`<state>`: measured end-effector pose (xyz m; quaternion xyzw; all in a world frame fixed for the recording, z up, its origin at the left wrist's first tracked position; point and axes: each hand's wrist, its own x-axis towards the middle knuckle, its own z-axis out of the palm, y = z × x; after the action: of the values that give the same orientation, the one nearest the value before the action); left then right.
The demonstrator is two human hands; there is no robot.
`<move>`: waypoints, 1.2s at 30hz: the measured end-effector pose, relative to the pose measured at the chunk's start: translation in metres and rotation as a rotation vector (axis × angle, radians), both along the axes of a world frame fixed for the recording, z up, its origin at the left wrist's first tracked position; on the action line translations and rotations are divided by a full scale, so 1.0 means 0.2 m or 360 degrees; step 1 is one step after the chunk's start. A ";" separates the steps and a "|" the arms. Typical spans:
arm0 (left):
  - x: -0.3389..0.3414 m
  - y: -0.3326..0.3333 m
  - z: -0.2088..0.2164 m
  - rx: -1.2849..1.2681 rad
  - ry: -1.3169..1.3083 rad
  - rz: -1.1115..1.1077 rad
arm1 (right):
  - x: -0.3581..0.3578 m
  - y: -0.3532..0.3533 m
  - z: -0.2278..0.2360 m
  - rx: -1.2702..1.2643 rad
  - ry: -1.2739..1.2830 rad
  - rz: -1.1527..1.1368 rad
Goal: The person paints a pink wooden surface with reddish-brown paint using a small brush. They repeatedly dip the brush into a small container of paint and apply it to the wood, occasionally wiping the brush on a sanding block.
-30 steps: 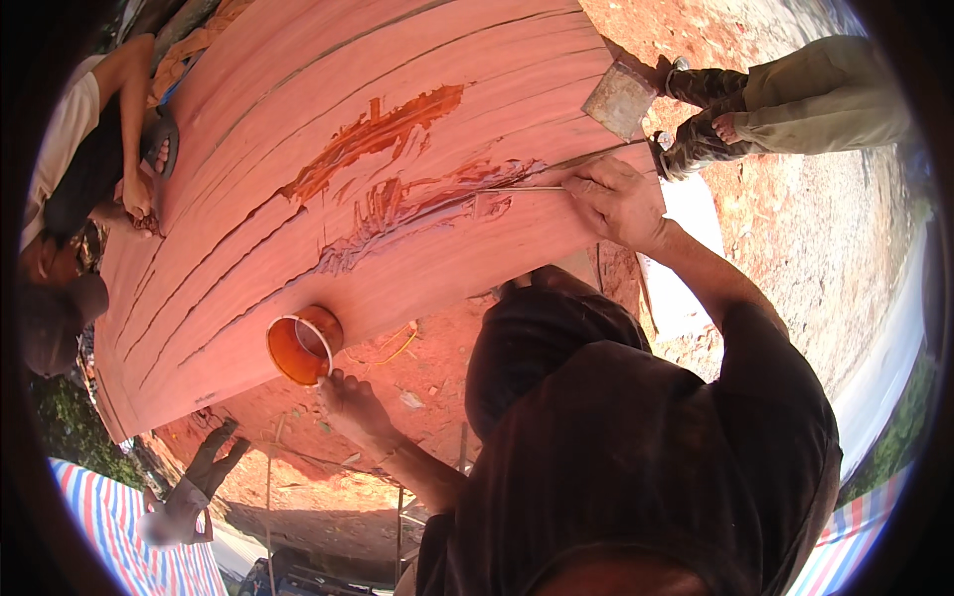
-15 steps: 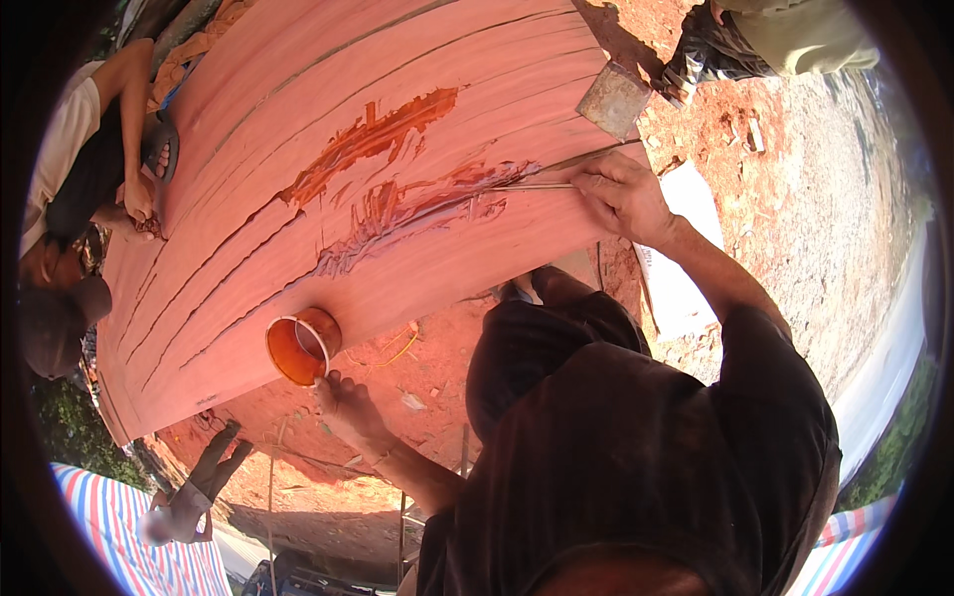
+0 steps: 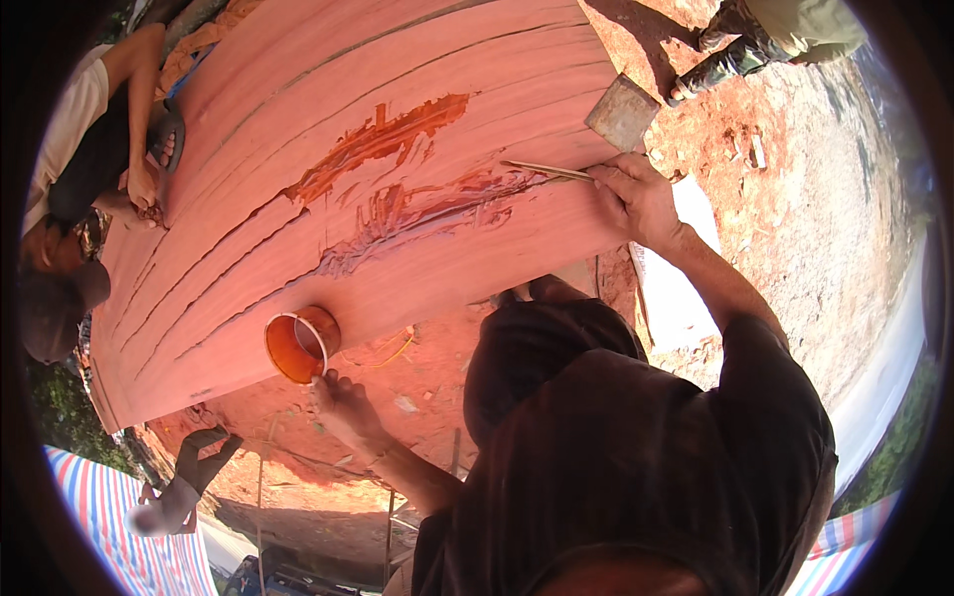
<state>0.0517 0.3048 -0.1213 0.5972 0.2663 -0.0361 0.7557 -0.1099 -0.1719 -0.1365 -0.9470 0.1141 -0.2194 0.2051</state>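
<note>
- My left hand (image 3: 346, 405): nearer my body, fingers curled in a grip; left forearm (image 3: 419, 475) angled forward-left.
- My right hand (image 3: 641, 197): farther forward, thumb and fingers pinched; right forearm (image 3: 723, 273) slanting forward-left.
- Hands well apart.

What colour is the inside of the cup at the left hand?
The cup is orange-red inside; the head view shows it best.

Scene viewed from head height through wide fisheye lens, aimed steeply down; wearer's torso (image 3: 636, 447) caught close at lower edge, slab (image 3: 417, 268) framed just beyond, ground (image 3: 825, 219) included toward right rim.
</note>
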 end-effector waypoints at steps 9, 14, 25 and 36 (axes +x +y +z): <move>-0.01 0.02 -0.01 -0.0013 0.0006 -0.0001 | 0.00 0.03 -0.03 0.0031 0.0025 0.0067; 0.00 0.05 -0.03 -0.0046 0.0007 0.0011 | 0.00 0.04 -0.02 0.0010 -0.0072 0.0128; -0.01 0.05 -0.04 -0.0070 -0.0041 -0.0040 | 0.10 -0.02 -0.04 -0.0071 -0.0065 0.0263; -0.01 0.06 -0.05 -0.0092 -0.0019 -0.0025 | 0.17 0.01 0.00 -0.0069 -0.0091 0.0299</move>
<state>0.0502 0.3166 -0.1305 0.5773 0.2561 -0.0463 0.7739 -0.0756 -0.1706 -0.1371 -0.9511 0.0142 -0.2287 0.2073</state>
